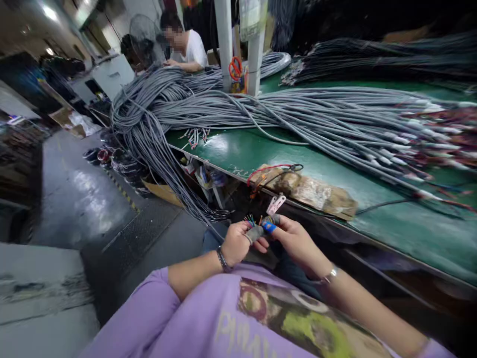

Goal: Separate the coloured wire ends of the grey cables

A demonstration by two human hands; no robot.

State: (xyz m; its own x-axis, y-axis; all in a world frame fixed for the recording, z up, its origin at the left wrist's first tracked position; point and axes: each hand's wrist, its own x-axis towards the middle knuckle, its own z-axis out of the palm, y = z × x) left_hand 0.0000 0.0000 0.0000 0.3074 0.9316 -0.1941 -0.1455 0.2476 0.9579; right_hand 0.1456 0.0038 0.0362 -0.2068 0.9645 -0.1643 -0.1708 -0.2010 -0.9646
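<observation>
My left hand (236,242) is closed on the end of a grey cable (255,232), with a grey cover on one fingertip. Thin coloured wires (250,219) fan out of the cable end just above my fingers. My right hand (294,239) pinches the same cable end from the right, and its fingertip wears a blue cover (268,227). Both hands are held close together in front of my chest, just below the near edge of the green table (372,199). A bracelet sits on each wrist.
A thick mass of grey cables (261,107) lies across the green table and hangs off its left end to the floor. A worn brown pad (316,191) with red and black wires lies at the table edge. Another person (186,47) in white sits at the far end. Orange scissors (234,67) hang on a post.
</observation>
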